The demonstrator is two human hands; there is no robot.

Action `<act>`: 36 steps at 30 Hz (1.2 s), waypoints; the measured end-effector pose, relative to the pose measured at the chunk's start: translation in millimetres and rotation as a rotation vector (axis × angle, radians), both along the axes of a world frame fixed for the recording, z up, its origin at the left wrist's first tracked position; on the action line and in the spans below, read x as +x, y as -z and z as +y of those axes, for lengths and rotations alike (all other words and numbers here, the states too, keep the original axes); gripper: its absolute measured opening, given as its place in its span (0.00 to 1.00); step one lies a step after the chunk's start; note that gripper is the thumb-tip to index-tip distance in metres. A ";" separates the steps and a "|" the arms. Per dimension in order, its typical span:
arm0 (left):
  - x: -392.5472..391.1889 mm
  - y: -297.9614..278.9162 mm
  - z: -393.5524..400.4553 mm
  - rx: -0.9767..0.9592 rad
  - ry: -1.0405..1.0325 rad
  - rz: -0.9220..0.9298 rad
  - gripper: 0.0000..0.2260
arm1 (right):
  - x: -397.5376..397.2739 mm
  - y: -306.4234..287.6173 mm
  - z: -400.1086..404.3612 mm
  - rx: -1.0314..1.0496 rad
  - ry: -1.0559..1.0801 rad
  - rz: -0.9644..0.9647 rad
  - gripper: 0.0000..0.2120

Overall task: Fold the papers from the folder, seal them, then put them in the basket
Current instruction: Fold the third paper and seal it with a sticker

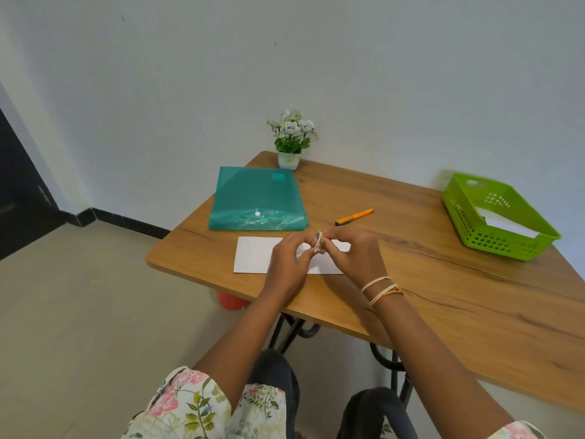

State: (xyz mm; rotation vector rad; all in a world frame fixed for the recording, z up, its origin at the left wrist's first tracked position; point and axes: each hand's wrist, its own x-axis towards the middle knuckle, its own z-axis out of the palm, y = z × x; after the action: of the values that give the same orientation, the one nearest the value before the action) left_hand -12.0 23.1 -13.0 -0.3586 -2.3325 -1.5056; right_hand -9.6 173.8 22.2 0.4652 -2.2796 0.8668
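Observation:
A folded white paper [253, 255] lies flat on the wooden table [411, 280] near its front edge. Just above it my left hand [289, 259] and my right hand [354, 251] meet, both pinching a small roll of tape [318, 241] between their fingertips. A teal plastic folder [258, 198] with a white snap button lies behind the paper. The green basket [497, 213] stands at the table's right end with white folded paper [503, 224] inside it.
An orange pen [354, 216] lies between the folder and my right hand. A small pot of white flowers [291, 139] stands at the back edge by the wall. Below the table are black metal legs and a red object [231, 301].

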 end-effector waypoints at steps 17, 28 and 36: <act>0.5 2.2 4.6 -0.145 0.001 0.067 0.04 | 1.8 9.0 18.1 -1.327 0.081 -0.578 0.01; -64.6 -20.0 27.4 -0.463 -0.076 0.043 0.04 | -1.8 22.0 21.9 -1.262 0.102 -0.567 0.01; -97.2 -25.3 34.1 -0.631 0.044 -0.105 0.09 | -5.7 25.3 24.8 -1.313 0.082 -0.601 0.03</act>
State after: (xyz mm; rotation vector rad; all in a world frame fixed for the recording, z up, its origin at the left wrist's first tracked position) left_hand -109.3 57.2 12.3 -0.4913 -2.8600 -0.7779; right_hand -15.3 198.7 -3.2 -0.5401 -1.6006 2.3526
